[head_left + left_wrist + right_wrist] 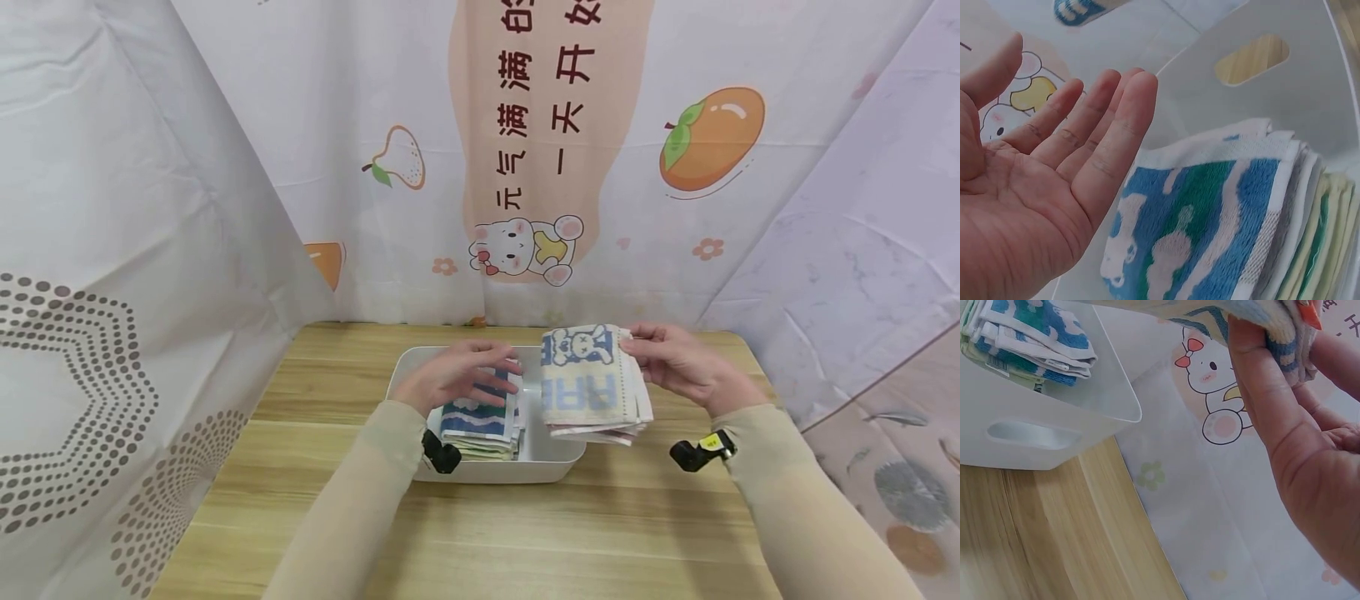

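Observation:
My right hand (678,367) pinches the right edge of a folded cream towel (581,387) with a blue bear and blue lettering. In the head view that towel hangs over the right part of a white plastic bin (498,472). Thumb and fingers grip its folded layers in the right wrist view, where much of the towel (1291,344) is out of frame. Above the bin's left part, my left hand (465,372) holds nothing, its fingers spread and palm turned up. Under it lies a stack of folded towels (1204,219), a blue, green and white one on top.
The bin stands on a wooden table (480,533) and has an oval handle hole (1252,59) in its end wall. Behind the table hangs a white curtain (420,225) printed with fruit, a bear and lettering. More fabric (112,250) hangs at the left.

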The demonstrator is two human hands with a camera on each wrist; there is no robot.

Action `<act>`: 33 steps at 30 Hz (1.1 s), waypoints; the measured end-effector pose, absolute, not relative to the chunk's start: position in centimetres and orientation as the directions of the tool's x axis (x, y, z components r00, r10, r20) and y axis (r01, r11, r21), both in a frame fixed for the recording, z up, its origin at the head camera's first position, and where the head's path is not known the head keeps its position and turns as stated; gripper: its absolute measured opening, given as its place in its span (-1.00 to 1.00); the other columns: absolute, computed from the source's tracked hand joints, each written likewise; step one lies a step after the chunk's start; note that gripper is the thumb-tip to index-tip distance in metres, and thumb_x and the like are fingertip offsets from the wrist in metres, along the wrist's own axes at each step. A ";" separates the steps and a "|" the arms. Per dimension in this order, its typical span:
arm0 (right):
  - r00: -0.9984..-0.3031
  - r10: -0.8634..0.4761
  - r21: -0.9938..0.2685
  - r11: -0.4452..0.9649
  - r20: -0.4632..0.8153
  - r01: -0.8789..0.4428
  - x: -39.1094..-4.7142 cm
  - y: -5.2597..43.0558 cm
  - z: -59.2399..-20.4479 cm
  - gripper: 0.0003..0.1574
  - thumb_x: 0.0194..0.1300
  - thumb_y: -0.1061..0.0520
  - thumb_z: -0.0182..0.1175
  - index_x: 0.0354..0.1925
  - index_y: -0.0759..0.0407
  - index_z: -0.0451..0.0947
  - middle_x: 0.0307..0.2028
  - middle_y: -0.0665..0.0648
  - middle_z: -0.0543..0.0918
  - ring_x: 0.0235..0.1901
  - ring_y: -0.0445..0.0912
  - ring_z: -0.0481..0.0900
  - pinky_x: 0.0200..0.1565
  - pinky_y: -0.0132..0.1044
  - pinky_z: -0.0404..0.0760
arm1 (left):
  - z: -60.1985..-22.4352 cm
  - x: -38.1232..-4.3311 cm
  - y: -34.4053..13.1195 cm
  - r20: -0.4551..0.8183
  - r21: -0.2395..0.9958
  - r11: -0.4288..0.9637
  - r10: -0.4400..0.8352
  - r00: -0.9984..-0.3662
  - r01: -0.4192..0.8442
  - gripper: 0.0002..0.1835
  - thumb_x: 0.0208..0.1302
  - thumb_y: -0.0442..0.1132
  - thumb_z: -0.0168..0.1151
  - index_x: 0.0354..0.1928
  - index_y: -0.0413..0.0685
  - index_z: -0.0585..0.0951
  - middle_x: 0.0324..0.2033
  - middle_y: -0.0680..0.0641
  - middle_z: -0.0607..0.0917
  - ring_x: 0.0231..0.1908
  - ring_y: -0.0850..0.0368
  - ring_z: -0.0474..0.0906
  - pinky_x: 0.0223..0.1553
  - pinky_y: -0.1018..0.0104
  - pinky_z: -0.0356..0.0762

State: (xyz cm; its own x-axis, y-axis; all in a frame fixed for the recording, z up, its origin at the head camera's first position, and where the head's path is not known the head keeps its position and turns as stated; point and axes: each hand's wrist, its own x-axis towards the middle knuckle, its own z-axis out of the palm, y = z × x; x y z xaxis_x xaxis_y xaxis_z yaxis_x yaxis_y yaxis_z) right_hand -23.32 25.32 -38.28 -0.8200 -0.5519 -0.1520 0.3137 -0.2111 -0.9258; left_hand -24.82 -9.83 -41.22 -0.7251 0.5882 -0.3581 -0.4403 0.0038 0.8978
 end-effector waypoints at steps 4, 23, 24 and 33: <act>-0.821 -0.550 -0.924 -0.214 -0.154 0.317 -23.4 24.9 -38.3 -0.77 0.42 0.39 -0.10 -0.03 0.35 0.43 -0.16 0.25 0.63 -0.21 0.01 0.64 -0.20 -0.18 0.63 | -41.3 -24.7 -9.3 -0.346 0.895 -0.007 0.619 -0.705 -0.446 -0.51 0.27 -0.02 0.23 0.17 -0.07 0.46 0.12 -0.26 0.52 0.00 -0.23 0.54 -0.08 -0.13 0.53; -0.807 -0.563 -0.911 -0.218 -0.176 0.351 -23.7 23.1 -38.3 -0.77 0.42 0.36 -0.07 0.01 0.37 0.40 -0.13 0.28 0.62 -0.19 0.03 0.63 -0.20 -0.17 0.64 | -41.5 -24.3 -8.3 -0.344 0.886 0.013 0.688 -0.639 -0.463 -0.48 0.27 -0.03 0.24 0.22 -0.03 0.41 0.05 -0.27 0.54 -0.03 -0.24 0.55 -0.07 -0.13 0.52; -0.808 -0.563 -0.910 -0.218 -0.177 0.352 -23.7 23.0 -38.3 -0.77 0.42 0.36 -0.06 0.01 0.37 0.40 -0.13 0.28 0.62 -0.19 0.03 0.63 -0.19 -0.17 0.64 | -41.5 -24.3 -8.3 -0.340 0.887 0.012 0.691 -0.638 -0.461 -0.49 0.27 -0.04 0.24 0.22 -0.02 0.42 0.04 -0.27 0.54 -0.04 -0.23 0.55 -0.10 -0.11 0.54; -0.805 -0.565 -0.908 -0.219 -0.180 0.357 -23.9 22.3 -38.3 -0.75 0.41 0.37 -0.06 0.02 0.39 0.39 -0.13 0.28 0.62 -0.19 0.03 0.63 -0.19 -0.18 0.64 | -41.7 -24.1 -8.2 -0.311 0.894 -0.003 0.713 -0.628 -0.447 -0.48 0.26 -0.08 0.26 0.21 -0.06 0.40 -0.06 -0.24 0.58 -0.14 -0.15 0.58 -0.17 -0.05 0.58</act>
